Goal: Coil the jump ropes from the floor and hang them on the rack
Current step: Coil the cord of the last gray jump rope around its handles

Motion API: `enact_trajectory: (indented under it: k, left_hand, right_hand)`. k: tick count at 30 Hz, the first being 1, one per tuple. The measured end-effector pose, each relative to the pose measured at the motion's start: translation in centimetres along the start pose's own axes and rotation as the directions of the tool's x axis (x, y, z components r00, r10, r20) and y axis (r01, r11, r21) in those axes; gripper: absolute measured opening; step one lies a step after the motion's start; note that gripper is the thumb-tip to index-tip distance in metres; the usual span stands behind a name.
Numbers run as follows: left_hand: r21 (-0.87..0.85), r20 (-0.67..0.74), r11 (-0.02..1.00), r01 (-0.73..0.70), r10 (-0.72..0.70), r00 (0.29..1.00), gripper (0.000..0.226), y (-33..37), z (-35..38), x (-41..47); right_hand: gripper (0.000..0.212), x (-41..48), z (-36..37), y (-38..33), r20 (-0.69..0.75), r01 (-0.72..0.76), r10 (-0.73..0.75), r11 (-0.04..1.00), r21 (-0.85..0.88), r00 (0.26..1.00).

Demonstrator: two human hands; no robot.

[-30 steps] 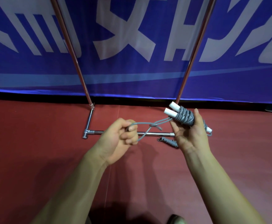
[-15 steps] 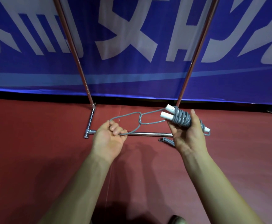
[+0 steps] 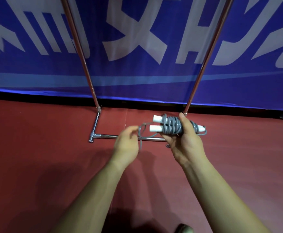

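Jump rope (image 3: 171,127) loop smaller; right hand (image 3: 187,146) round coil, left hand (image 3: 126,146) perhaps pinching tail.

Blue banner (image 3: 137,81): big white chars, cropped, unreadable; maybe 女 mid.

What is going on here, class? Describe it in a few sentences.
A person is coiling a grey jump rope. The right hand grips the bundle wound round its white handles; the left hand, blurred, is at the rope's loose end beside it, grip unclear. The rack stands behind on the red floor; the bundle is not yet hung.
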State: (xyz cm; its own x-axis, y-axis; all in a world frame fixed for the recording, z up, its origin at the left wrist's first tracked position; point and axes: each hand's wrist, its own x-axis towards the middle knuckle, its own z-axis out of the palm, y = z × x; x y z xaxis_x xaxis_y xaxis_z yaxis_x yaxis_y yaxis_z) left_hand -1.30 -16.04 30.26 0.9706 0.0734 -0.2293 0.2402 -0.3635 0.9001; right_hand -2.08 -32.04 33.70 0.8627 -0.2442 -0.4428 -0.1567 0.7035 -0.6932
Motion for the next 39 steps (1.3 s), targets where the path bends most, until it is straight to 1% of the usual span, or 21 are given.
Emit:
enact_trajectory:
  k: [2,3,6,7,9,10,11,13,15,17,19,21,24,25,27,28,30,32,33,36,39]
  left_hand:
    - [-0.168,-0.095,0.967,-0.189,0.175,0.98,0.055,1.4,-0.5,-0.3]
    - [-0.157,-0.114,0.951,-0.266,0.25,0.962,0.068,1.9,-0.8,-0.8]
    - [0.083,-0.029,0.881,-0.466,0.47,0.882,0.092,2.9,-1.5,-1.9]
    - [0.136,0.091,0.862,-0.489,0.481,0.872,0.097,2.9,-1.8,-1.9]
    - [0.188,0.33,0.887,-0.422,0.347,0.878,0.11,2.1,-1.8,-1.6]
    - [0.186,0.376,0.909,-0.374,0.286,0.882,0.112,1.9,-1.6,-1.7]
    - [0.127,0.378,0.941,-0.315,0.247,0.892,0.105,1.6,-1.3,-1.7]
    - [-0.021,0.367,0.98,-0.196,0.19,0.911,0.058,1.9,-0.3,-2.2]
    - [0.068,0.343,0.98,-0.187,0.153,0.927,0.005,2.7,0.4,-2.4]
    - [0.2,0.324,0.962,-0.186,0.115,0.939,0.032,2.8,0.7,-2.5]
    - [0.21,0.35,0.965,-0.155,0.074,0.934,0.033,3.1,0.9,-2.8]
    - [0.298,0.395,0.928,-0.224,0.094,0.914,0.028,3.4,1.3,-3.3]
    - [0.535,0.4,0.734,-0.419,0.217,0.891,0.02,2.8,1.9,-3.8]
    - [0.621,0.382,0.643,-0.448,0.251,0.889,0.022,3.0,1.5,-3.8]
    - [0.665,0.375,0.575,-0.476,0.294,0.879,0.024,3.6,-0.1,-3.2]
    - [0.63,0.41,0.591,-0.504,0.297,0.862,0.024,3.8,-1.0,-2.9]
    - [0.437,0.495,0.748,-0.499,0.264,0.828,0.017,4.0,-2.4,-2.5]
    - [0.139,0.544,0.935,-0.327,0.204,0.814,0.02,3.7,-2.8,-2.4]
    - [0.023,0.553,0.971,-0.237,0.185,0.812,0.022,3.6,-2.8,-2.4]
    - [-0.175,0.493,0.974,-0.142,0.212,0.844,0.023,3.8,-2.3,-2.4]
    - [-0.395,0.422,0.918,-0.028,0.208,0.882,0.035,4.5,-1.6,-2.5]
  right_hand:
    - [0.014,-0.4,0.3,0.2,0.002,0.019,-0.019,1.0,-0.023,1.0]
    - [0.015,-0.5,0.4,0.3,0.003,0.027,-0.027,0.999,-0.042,1.0]
    - [0.018,-0.7,0.5,0.4,0.016,0.038,-0.037,0.995,-0.096,0.999]
    - [0.018,-0.7,0.6,0.4,0.026,0.041,-0.038,0.993,-0.108,0.999]
    - [0.017,-0.8,0.6,0.2,0.045,0.039,-0.033,0.99,-0.132,0.998]
    - [0.017,-0.9,0.6,0.1,0.059,0.028,-0.02,0.99,-0.137,0.998]
    - [0.019,-0.9,0.6,0.1,0.081,0.002,0.009,0.99,-0.14,0.997]
    - [0.03,-1.1,0.7,-0.2,0.139,-0.044,0.062,0.99,-0.131,0.988]
    - [0.031,-1.4,0.9,-0.4,0.141,-0.034,0.047,0.995,-0.092,0.989]
    - [0.022,-1.2,0.7,-0.5,0.094,0.07,-0.059,0.991,-0.118,0.994]
    - [0.023,-1.1,0.3,-0.4,0.071,0.241,-0.231,0.94,-0.241,0.97]
    - [0.029,-1.1,-0.1,-0.2,0.163,0.374,-0.337,0.846,-0.38,0.927]
    - [0.021,-1.4,-0.4,0.3,0.268,0.498,-0.423,0.666,-0.556,0.866]
    - [0.02,-1.2,-0.8,0.4,0.268,0.506,-0.449,0.58,-0.639,0.852]
    - [0.026,-0.7,-1.3,0.1,0.251,0.452,-0.415,0.511,-0.731,0.874]
    - [0.031,-0.5,-1.5,-0.4,0.225,0.402,-0.371,0.519,-0.754,0.901]
    - [0.027,-0.4,-1.6,-1.4,0.155,0.247,-0.201,0.599,-0.762,0.967]
    - [0.02,-1.1,-1.4,-1.9,0.113,0.031,0.084,0.651,-0.758,0.99]
    - [0.019,-1.4,-1.3,-1.9,0.114,-0.057,0.215,0.655,-0.753,0.97]
    - [0.008,-1.7,-0.9,-1.6,0.181,-0.261,0.472,0.722,-0.641,0.863]
    - [0.027,-1.8,-0.2,-1.6,0.272,-0.372,0.511,0.822,-0.431,0.815]
